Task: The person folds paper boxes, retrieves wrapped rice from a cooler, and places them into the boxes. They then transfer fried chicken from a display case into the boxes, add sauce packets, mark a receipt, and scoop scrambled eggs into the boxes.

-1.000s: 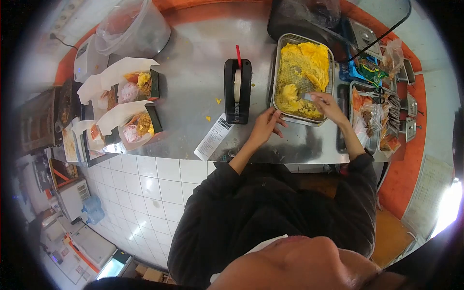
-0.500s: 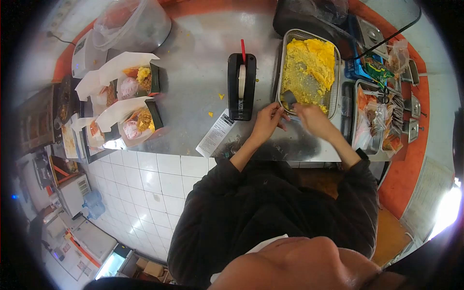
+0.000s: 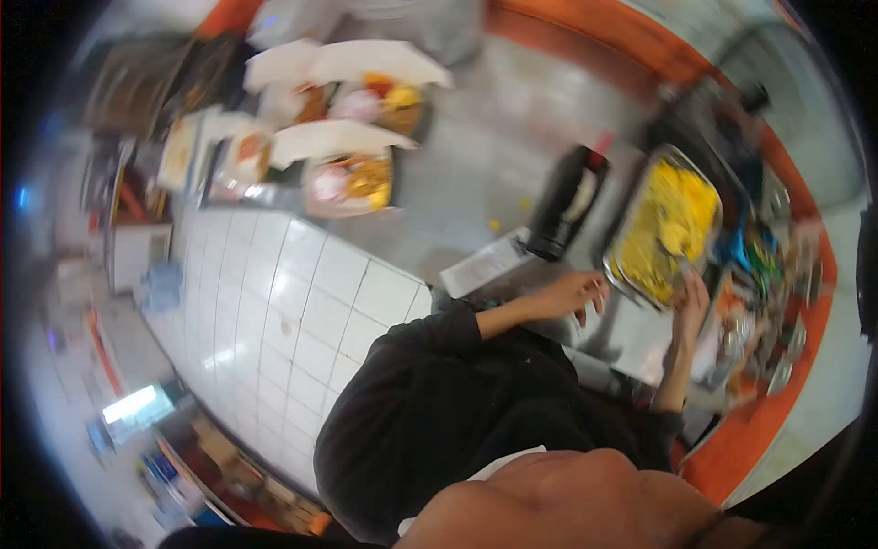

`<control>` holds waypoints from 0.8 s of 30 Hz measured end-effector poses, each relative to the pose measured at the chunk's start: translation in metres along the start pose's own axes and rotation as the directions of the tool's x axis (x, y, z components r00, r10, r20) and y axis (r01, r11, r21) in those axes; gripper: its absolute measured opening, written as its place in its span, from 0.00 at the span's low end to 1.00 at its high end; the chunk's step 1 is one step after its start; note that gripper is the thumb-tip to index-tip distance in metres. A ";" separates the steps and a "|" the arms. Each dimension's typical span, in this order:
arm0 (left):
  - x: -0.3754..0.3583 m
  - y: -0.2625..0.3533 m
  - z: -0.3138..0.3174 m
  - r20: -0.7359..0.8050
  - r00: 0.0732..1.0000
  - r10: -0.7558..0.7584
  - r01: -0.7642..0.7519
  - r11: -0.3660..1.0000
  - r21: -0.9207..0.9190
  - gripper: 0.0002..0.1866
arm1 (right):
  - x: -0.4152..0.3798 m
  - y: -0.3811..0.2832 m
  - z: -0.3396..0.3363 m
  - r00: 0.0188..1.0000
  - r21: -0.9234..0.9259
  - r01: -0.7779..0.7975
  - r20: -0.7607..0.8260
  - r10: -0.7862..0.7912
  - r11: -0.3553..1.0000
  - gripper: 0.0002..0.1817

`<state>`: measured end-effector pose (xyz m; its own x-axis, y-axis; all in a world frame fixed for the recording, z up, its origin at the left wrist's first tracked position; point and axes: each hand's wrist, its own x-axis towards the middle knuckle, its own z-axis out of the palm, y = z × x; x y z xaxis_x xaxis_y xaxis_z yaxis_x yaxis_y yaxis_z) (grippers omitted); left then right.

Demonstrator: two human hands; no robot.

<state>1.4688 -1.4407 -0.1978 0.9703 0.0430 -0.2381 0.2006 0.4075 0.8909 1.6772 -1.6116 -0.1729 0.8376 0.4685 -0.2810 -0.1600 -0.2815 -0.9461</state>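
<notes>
A metal tray (image 3: 615, 240) of yellow scrambled egg (image 3: 692, 203) lies on the steel counter. At its near end my right hand (image 3: 690, 302) is closed on a small scoop or spatula, its blade at the egg and blurred. My left hand (image 3: 576, 295) hovers by the tray's near left corner, fingers apart and slightly curled, holding nothing. Left of the tray stands a black dispenser (image 3: 560, 206) with a printed paper slip (image 3: 485, 265) beside it. Farther left, open food boxes (image 3: 352, 183) hold rice, egg and other food.
Packets and small metal containers (image 3: 788, 352) line the right side of the counter. A large clear plastic tub (image 3: 430, 27) stands at the back. White floor tiles (image 3: 302, 311) and a blue water bottle (image 3: 163, 285) show at lower left.
The view has turned and blurred. My right hand has moved the tool into the egg, where a lump is now gathered. My left hand has come away from the tool.
</notes>
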 end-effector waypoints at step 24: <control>-0.274 0.033 -0.258 -0.423 0.367 0.829 0.385 0.279 0.880 0.34 | 0.022 -0.075 0.646 0.094 -0.180 0.974 0.871 -0.483 -0.135 0.24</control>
<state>1.1750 -1.2042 -0.2033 0.4648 0.7391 0.4876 0.5483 -0.6726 0.4970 1.3699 -1.0398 -0.2122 -0.2988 0.9090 0.2907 0.9316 0.3439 -0.1176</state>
